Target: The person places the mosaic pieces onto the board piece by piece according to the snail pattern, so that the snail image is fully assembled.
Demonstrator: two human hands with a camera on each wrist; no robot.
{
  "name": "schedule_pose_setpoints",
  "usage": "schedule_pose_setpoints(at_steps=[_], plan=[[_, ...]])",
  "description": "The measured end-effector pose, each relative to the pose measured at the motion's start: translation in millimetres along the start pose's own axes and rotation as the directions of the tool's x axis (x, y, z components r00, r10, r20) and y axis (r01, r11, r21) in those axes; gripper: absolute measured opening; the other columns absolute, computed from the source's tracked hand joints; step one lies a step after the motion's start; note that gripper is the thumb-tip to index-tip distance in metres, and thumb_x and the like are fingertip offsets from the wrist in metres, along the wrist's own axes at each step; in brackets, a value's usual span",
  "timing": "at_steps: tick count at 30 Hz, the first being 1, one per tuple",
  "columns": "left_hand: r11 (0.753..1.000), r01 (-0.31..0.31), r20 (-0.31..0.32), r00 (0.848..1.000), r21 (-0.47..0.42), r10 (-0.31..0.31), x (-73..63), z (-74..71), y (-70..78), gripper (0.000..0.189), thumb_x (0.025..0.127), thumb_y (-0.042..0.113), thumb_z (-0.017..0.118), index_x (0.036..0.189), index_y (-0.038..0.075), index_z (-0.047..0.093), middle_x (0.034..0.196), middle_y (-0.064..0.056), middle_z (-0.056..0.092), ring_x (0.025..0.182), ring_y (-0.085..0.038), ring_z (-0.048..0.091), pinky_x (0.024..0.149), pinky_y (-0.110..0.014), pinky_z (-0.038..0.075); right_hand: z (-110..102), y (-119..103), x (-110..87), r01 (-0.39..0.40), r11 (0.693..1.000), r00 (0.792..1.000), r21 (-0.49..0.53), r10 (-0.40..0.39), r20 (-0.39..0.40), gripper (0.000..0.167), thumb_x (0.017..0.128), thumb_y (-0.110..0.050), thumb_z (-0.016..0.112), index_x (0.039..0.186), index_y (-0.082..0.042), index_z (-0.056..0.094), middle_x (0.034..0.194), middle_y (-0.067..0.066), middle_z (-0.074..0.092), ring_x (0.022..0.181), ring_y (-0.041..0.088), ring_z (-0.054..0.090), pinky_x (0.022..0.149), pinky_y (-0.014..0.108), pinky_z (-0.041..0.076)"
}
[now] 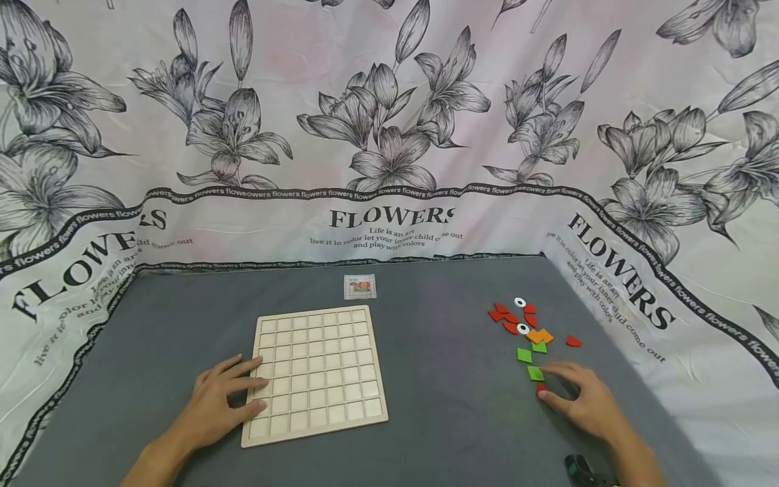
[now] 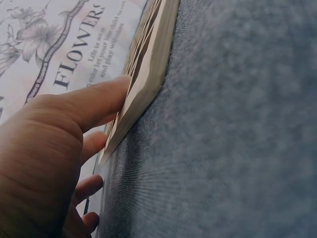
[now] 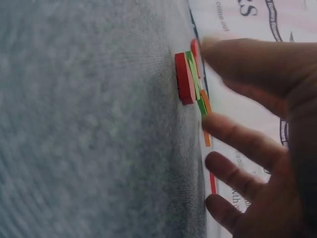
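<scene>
A pale wooden board [image 1: 316, 372] with a grid of square recesses lies left of centre in the head view. My left hand [image 1: 220, 399] rests its spread fingers on the left edge of this board. In the left wrist view, the thumb [image 2: 101, 101] touches the board's rim. Over to the right, my right hand [image 1: 584, 399] hovers low with thumb and index finger apart. Between them are a green square piece [image 1: 535, 373] and a small red piece [image 1: 540, 388], partly hidden by the thumb. The red piece [image 3: 184, 79] also shows in the right wrist view, with nothing pinched there.
Beyond the right hand lie several red pieces [image 1: 510, 327], orange pieces [image 1: 545, 335], another green square [image 1: 524, 355] and two white rings [image 1: 520, 302]. One red piece [image 1: 573, 341] sits apart. A small picture card [image 1: 360, 287] lies behind the board. A dark object [image 1: 578, 468] is near the right forearm.
</scene>
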State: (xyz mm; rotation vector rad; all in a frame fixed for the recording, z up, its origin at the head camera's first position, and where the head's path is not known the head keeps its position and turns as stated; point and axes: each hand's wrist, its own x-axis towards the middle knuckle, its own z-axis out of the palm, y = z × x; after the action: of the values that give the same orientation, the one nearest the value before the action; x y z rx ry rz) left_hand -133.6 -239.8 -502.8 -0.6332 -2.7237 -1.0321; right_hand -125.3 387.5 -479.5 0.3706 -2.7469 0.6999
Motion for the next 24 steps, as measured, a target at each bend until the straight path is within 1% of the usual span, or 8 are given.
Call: schedule_pose_setpoints(at_steps=[3, 5, 9, 13, 16, 20, 24], plan=[[1.000, 0.013, 0.002, 1.000, -0.021, -0.013, 1.5, -0.5, 0.4, 0.029, 0.080, 0.032, 0.081, 0.105, 0.020, 0.074, 0.135, -0.010, 0.055, 0.128, -0.043, 0.034, 0.094, -0.067, 0.017, 1.8, 1.0, -1.9, -0.007, 1.000, 1.000, -0.013, 0.007, 0.009, 0.029, 0.072, -0.024, 0.086, 0.098, -0.019, 0.075, 0.104, 0.002, 0.064, 0.096, 0.028, 0.052, 0.077, 0.047, 0.037], [0.999, 0.021, 0.000, 1.000, -0.034, -0.021, 2.2, -0.7, 0.5, 0.028, 0.079, 0.032, 0.081, 0.103, 0.022, 0.073, 0.134, -0.010, 0.055, 0.128, -0.042, 0.034, 0.094, -0.067, 0.016, 2.8, 1.7, -2.2, -0.012, 1.000, 1.000, -0.020, 0.013, 0.019, 0.026, 0.072, -0.024, 0.087, 0.094, -0.021, 0.075, 0.101, 0.000, 0.063, 0.094, 0.027, 0.051, 0.073, 0.045, 0.037], [0.998, 0.033, -0.005, 0.999, -0.046, -0.033, 3.9, -0.4, 0.6, 0.026, 0.078, 0.031, 0.082, 0.099, 0.025, 0.069, 0.134, -0.011, 0.056, 0.128, -0.042, 0.035, 0.094, -0.067, 0.016, 5.0, 4.4, -2.4, -0.018, 0.999, 0.999, -0.041, 0.020, 0.034, 0.025, 0.070, -0.023, 0.088, 0.092, -0.021, 0.075, 0.097, -0.002, 0.060, 0.090, 0.025, 0.050, 0.069, 0.043, 0.039], [0.998, 0.052, -0.003, 0.999, -0.037, -0.052, 4.9, -0.6, -0.1, 0.027, 0.078, 0.033, 0.083, 0.099, 0.026, 0.067, 0.134, -0.010, 0.056, 0.129, -0.042, 0.035, 0.094, -0.066, 0.016, 6.2, 4.2, -1.8, -0.023, 0.998, 0.999, -0.055, 0.025, 0.044, 0.025, 0.070, -0.024, 0.087, 0.092, -0.019, 0.075, 0.095, -0.003, 0.060, 0.088, 0.023, 0.049, 0.069, 0.042, 0.039], [0.998, 0.064, -0.002, 0.998, -0.026, -0.064, 5.1, -0.2, -1.2, 0.036, 0.078, 0.035, 0.082, 0.108, 0.021, 0.068, 0.133, -0.010, 0.056, 0.129, -0.040, 0.035, 0.095, -0.065, 0.016, 6.0, 2.9, -1.1, -0.036, 0.998, 0.998, -0.055, 0.039, 0.047, 0.026, 0.071, -0.022, 0.087, 0.093, -0.018, 0.075, 0.095, -0.002, 0.060, 0.089, 0.024, 0.050, 0.071, 0.043, 0.039], [0.999, 0.048, -0.008, 0.999, -0.008, -0.048, 4.5, 1.0, -2.7, 0.051, 0.078, 0.035, 0.082, 0.120, 0.010, 0.068, 0.133, -0.009, 0.057, 0.128, -0.039, 0.036, 0.095, -0.064, 0.017, 5.2, 0.8, 0.1, -0.043, 0.997, 0.997, -0.057, 0.046, 0.055, 0.025, 0.072, -0.020, 0.086, 0.093, -0.017, 0.074, 0.093, -0.004, 0.061, 0.088, 0.021, 0.051, 0.071, 0.041, 0.039], [1.000, 0.019, -0.010, 1.000, 0.005, -0.019, 3.5, 1.2, -3.3, 0.049, 0.079, 0.034, 0.080, 0.120, 0.008, 0.070, 0.134, -0.009, 0.056, 0.128, -0.040, 0.036, 0.094, -0.064, 0.018, 4.7, -2.0, 2.0, -0.019, 0.998, 0.998, -0.052, 0.022, 0.067, 0.023, 0.073, -0.015, 0.085, 0.091, -0.017, 0.072, 0.086, -0.009, 0.062, 0.080, 0.013, 0.054, 0.067, 0.035, 0.040]])
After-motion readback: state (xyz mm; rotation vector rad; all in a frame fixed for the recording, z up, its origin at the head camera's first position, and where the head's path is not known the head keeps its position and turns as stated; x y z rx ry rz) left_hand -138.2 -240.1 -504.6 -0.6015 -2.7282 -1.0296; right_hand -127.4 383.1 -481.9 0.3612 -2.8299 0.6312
